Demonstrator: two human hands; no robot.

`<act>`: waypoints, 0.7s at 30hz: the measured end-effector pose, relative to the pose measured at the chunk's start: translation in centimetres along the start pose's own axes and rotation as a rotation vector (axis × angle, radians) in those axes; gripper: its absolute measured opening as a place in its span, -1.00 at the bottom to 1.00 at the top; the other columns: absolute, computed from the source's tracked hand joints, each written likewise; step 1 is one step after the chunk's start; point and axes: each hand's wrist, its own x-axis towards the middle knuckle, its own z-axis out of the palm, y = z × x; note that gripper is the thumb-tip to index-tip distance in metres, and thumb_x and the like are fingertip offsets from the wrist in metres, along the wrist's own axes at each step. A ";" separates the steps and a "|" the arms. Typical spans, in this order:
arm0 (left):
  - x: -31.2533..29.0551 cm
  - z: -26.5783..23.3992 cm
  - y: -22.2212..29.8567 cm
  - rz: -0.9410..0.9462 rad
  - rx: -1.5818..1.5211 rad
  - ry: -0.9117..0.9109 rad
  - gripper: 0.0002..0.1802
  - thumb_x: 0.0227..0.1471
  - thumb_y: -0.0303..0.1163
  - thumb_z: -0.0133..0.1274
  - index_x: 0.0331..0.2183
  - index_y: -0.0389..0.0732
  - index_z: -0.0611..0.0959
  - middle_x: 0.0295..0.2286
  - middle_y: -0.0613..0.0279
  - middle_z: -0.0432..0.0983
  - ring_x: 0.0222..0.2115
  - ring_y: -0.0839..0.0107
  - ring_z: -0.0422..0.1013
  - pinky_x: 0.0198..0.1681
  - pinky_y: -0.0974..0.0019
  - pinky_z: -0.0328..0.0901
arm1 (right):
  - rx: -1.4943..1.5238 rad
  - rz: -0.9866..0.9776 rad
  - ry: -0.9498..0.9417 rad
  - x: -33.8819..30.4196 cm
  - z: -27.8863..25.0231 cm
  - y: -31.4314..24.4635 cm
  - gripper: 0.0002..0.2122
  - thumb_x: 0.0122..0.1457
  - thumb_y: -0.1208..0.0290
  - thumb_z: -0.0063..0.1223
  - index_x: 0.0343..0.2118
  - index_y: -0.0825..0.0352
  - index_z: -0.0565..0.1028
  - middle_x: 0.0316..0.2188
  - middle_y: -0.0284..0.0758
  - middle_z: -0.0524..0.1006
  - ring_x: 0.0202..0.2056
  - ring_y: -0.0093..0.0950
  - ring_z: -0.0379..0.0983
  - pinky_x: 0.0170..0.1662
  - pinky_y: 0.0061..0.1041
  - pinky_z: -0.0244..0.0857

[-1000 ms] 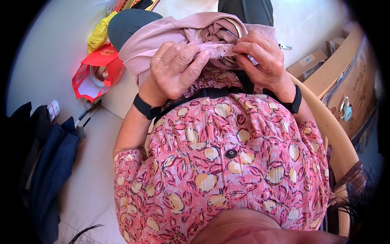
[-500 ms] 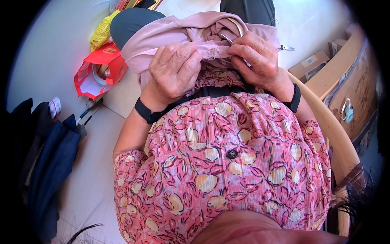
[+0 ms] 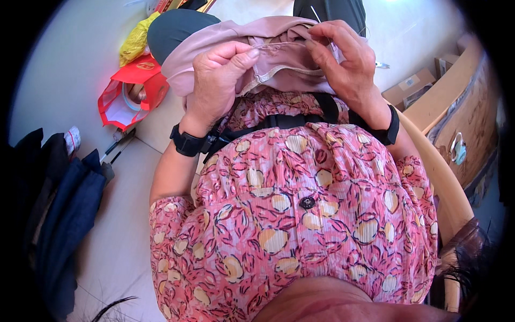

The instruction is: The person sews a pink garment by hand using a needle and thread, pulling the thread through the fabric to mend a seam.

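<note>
A dusty-pink cloth garment (image 3: 214, 35) lies gathered across my lap, with a pale seam edge (image 3: 268, 74) turned toward me. My left hand (image 3: 217, 78) is closed, thumb and forefinger pinching the cloth at the left end of a stretched fold. At the fold's other end, my right hand (image 3: 348, 64) pinches the cloth between thumb and forefinger. A slim, pale, rod-like tool (image 3: 315, 14) sticks up past the right fingertips and seems to run behind them into the palm; its kind cannot be made out.
A red paper bag (image 3: 134, 96) holding a tape-like roll stands on the floor at left, below a yellow plastic bag (image 3: 138, 40). Dark clothes (image 3: 70, 198) hang lower left. At right are a curved wooden armrest (image 3: 440, 172), cardboard boxes (image 3: 410, 88) and a small metal object (image 3: 382, 65).
The hands have drawn slightly apart, and the fold between them is now spread, showing the pale seam edge. The slim tool has turned more upright in my right hand.
</note>
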 end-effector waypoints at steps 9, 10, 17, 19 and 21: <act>0.5 0.3 0.6 0.003 -0.242 -0.044 -0.85 0.07 -0.50 -0.05 -0.38 -0.38 0.56 -0.43 0.27 0.49 -0.43 0.63 0.37 -0.30 0.55 0.28 | -0.064 -0.417 -0.175 1.0 1.1 -0.6 -0.71 -0.28 0.56 0.21 -0.37 0.40 0.49 -0.42 -0.23 0.47 -0.38 -0.29 0.41 -0.33 -0.40 0.31; 0.5 0.4 0.7 -0.003 -0.253 -0.035 -0.85 0.07 -0.50 -0.05 -0.38 -0.38 0.56 -0.43 0.26 0.50 -0.43 0.62 0.37 -0.31 0.55 0.28 | -0.050 -0.410 -0.190 1.1 1.0 -0.6 -0.72 -0.27 0.56 0.20 -0.38 0.40 0.49 -0.42 -0.23 0.47 -0.38 -0.29 0.41 -0.33 -0.40 0.31; 0.4 -0.2 0.5 -0.033 -0.139 -0.041 -0.89 0.02 -0.54 0.02 -0.35 -0.37 0.57 -0.50 0.36 0.47 -0.54 0.73 0.31 -0.50 0.64 0.22 | 0.025 -0.367 -0.183 0.7 1.4 -0.3 -0.79 -0.23 0.61 0.17 -0.43 0.42 0.48 -0.46 -0.21 0.46 -0.44 -0.27 0.42 -0.39 -0.41 0.32; -0.2 -0.2 1.2 -0.033 -0.011 -0.068 -0.88 0.01 -0.54 0.05 -0.34 -0.35 0.58 -0.51 0.41 0.46 -0.55 0.76 0.29 -0.54 0.65 0.20 | 0.050 -0.362 -0.206 0.8 1.3 -0.6 -0.80 -0.22 0.62 0.17 -0.44 0.43 0.48 -0.47 -0.21 0.46 -0.46 -0.26 0.42 -0.40 -0.41 0.31; -0.6 -0.5 1.0 0.047 0.155 -0.004 -0.86 -0.02 -0.55 0.06 -0.33 -0.34 0.58 -0.54 0.36 0.47 -0.57 0.69 0.31 -0.55 0.59 0.21 | 0.072 -0.367 -0.273 0.9 1.0 -1.2 -0.81 -0.21 0.63 0.16 -0.44 0.43 0.47 -0.49 -0.21 0.45 -0.48 -0.26 0.41 -0.42 -0.41 0.31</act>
